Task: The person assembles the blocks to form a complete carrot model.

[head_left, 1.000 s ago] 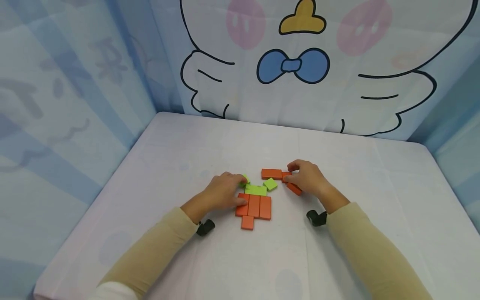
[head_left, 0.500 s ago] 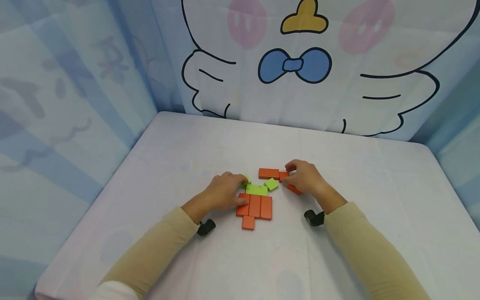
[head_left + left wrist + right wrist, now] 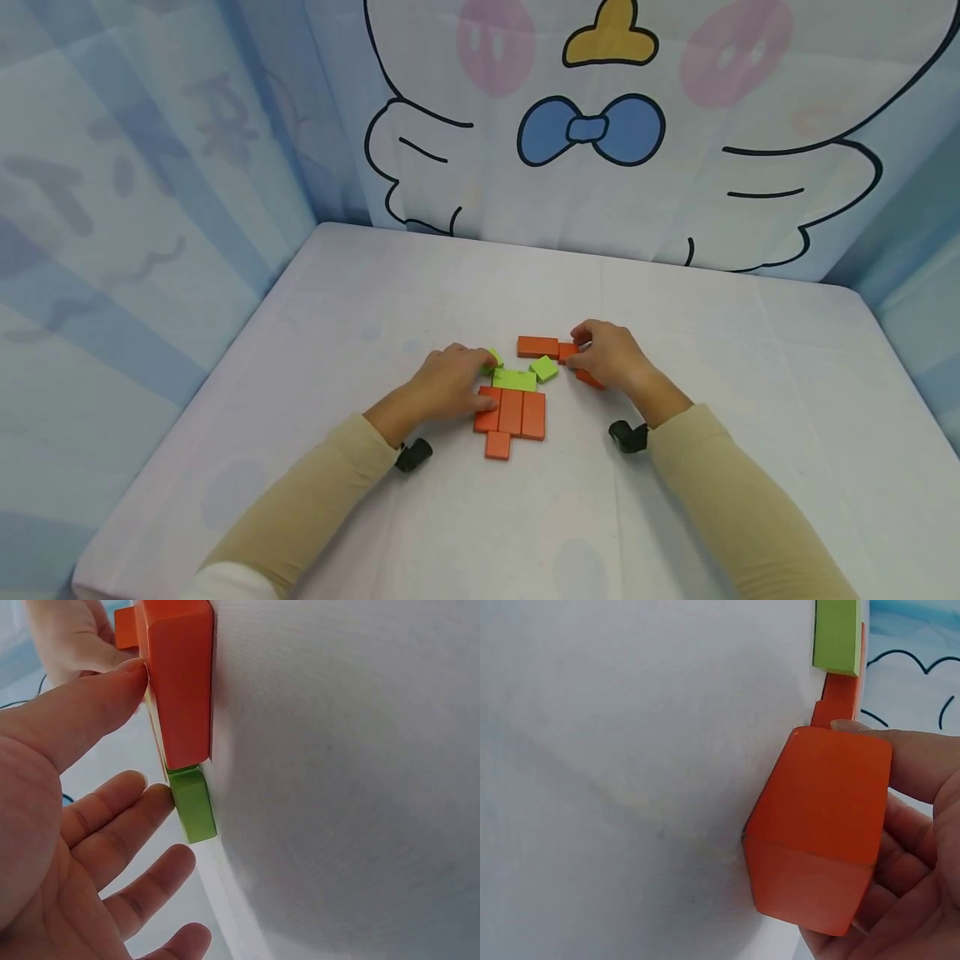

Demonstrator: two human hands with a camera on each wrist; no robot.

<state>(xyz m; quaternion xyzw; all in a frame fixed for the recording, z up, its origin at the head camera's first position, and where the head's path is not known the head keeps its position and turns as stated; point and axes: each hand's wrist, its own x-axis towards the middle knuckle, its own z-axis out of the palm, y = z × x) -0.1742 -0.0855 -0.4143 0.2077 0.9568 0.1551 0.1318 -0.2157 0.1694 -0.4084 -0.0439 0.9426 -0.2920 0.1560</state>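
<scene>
My left hand (image 3: 448, 382) lies at the left of the block layout, fingers relaxed. Its thumb rests on the leftmost of three upright orange blocks (image 3: 511, 412), and a fingertip touches a small green block (image 3: 193, 804). My right hand (image 3: 611, 357) pinches a small orange block (image 3: 567, 353), thumb at its near side. That block meets the end of a long orange block (image 3: 537, 347). A slanted orange block (image 3: 817, 825) sits under the right hand, partly hidden in the head view. Between the hands are a wide green block (image 3: 514, 380) and a tilted green block (image 3: 543, 369).
One small orange block (image 3: 497, 445) sits below the three upright ones. All the blocks lie on a table with a white cloth (image 3: 375, 292). A printed curtain (image 3: 585, 200) hangs behind the table's far edge, with another curtain (image 3: 150, 250) at the left.
My right hand and the orange blocks by it have shifted slightly left, closer to the tilted green block. The left hand stays in place.
</scene>
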